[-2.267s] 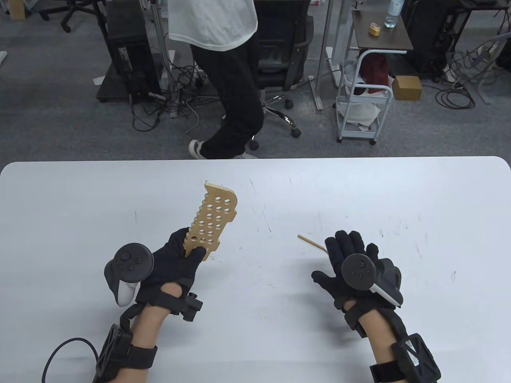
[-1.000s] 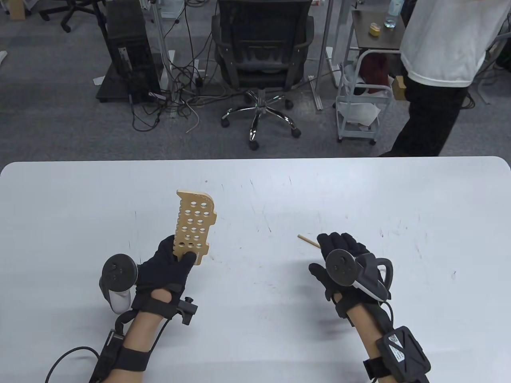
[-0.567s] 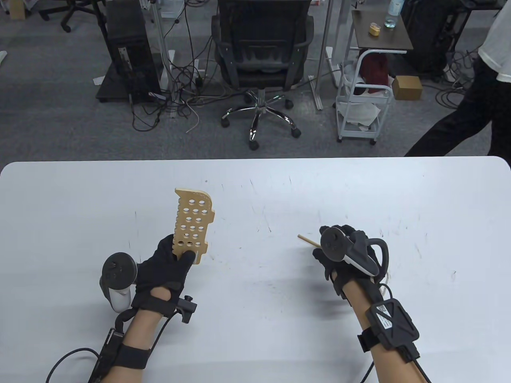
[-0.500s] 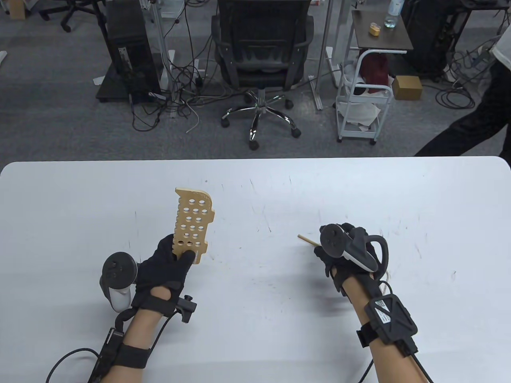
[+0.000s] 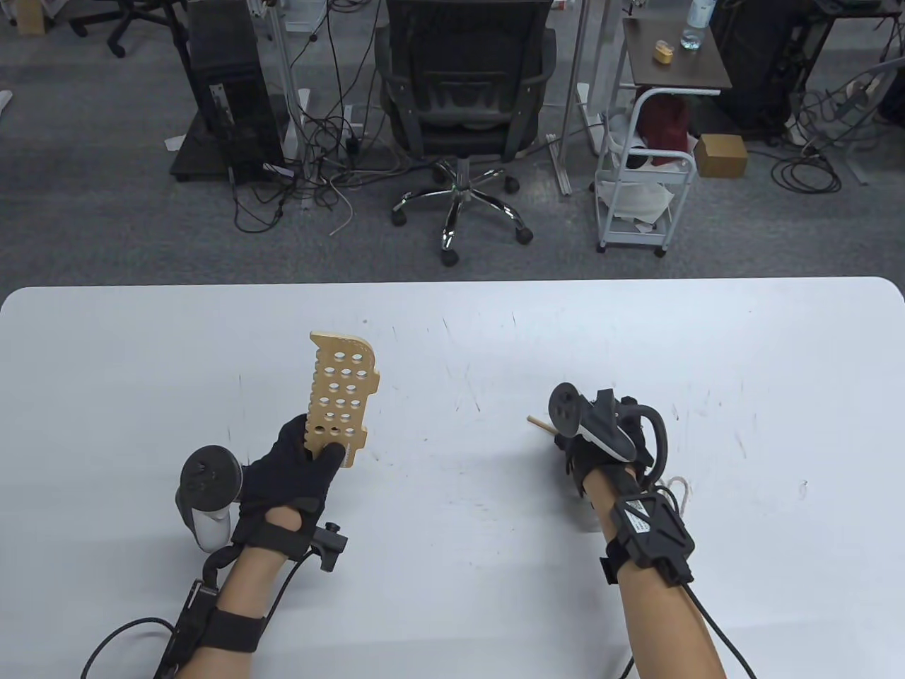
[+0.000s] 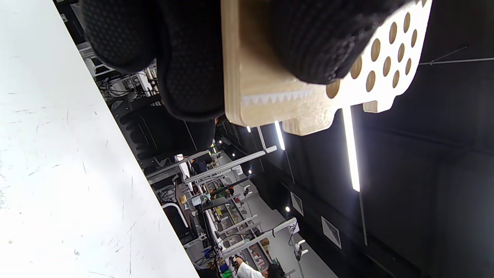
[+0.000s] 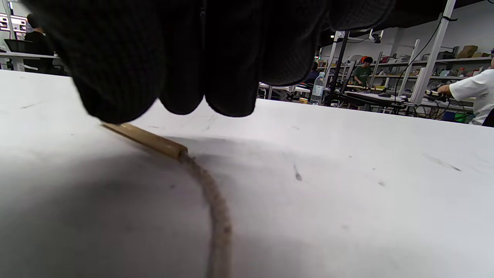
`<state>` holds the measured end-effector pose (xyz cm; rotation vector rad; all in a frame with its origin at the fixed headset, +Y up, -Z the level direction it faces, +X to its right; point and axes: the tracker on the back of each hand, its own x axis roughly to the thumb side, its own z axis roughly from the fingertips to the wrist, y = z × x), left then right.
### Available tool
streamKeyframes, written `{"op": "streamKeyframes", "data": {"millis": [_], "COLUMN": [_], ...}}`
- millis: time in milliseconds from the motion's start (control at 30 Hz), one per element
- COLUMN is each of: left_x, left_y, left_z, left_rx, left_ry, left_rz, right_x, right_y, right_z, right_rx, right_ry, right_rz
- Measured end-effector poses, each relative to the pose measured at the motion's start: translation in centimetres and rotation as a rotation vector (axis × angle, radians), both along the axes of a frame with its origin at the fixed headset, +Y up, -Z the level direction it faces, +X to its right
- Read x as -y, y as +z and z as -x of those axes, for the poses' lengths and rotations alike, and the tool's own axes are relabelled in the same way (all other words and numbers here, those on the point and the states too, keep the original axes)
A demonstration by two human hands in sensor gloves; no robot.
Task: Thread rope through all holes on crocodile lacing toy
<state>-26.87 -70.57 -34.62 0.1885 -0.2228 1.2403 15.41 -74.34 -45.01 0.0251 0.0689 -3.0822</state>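
Wooden crocodile board (image 5: 341,397) with round holes, pinched by left hand (image 5: 293,470), right hand (image 5: 601,442) grip unclear

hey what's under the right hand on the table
A wooden needle with rope trailing from it lies on the table under the right hand. Its far end is covered by the fingers.

Black gloves (image 5: 290,474), strapped trackers (image 5: 205,488).

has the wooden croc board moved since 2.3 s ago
Yes. The crocodile board, held in the left hand, shifted left and swung more upright, judged against the table's far edge.
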Motion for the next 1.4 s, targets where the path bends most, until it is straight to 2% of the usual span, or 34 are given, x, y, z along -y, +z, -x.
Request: {"op": "streamKeyframes", "data": {"millis": [267,333,600,800,1100,1400], "left_x": [-0.1,0.0,-0.3,-0.2,-0.3,-0.4], "left_y": [0.0,0.0,0.2,0.1,0.2,0.2], "left_z": [0.1,0.0,0.1,0.1,0.2,0.1], "left_rx": [0.003,0.003,0.003,0.002,-0.005,-0.002], "left_ry": [0.011,0.012,0.019,0.007,0.014,0.003], "left_rz": [0.0,0.002,-0.004,-0.009,-0.011,-0.011], "right_x": [1.5,1.7,2.1,3.3,2.5,3.5], "right_y": [-0.6,-0.6,-0.7,-0.8,-1.3,-2.1], "right_z": [0.9,1.3,4.4,5.9,5.2,2.4], "right_rx": [0.033,0.026,-0.044,-0.128,-0.06,0.013], "right_ry": [0.12,0.121,0.393,0.576,0.506,0.323], "right_rz": [0.052,0.013,0.036,0.052,0.199,0.228]}}
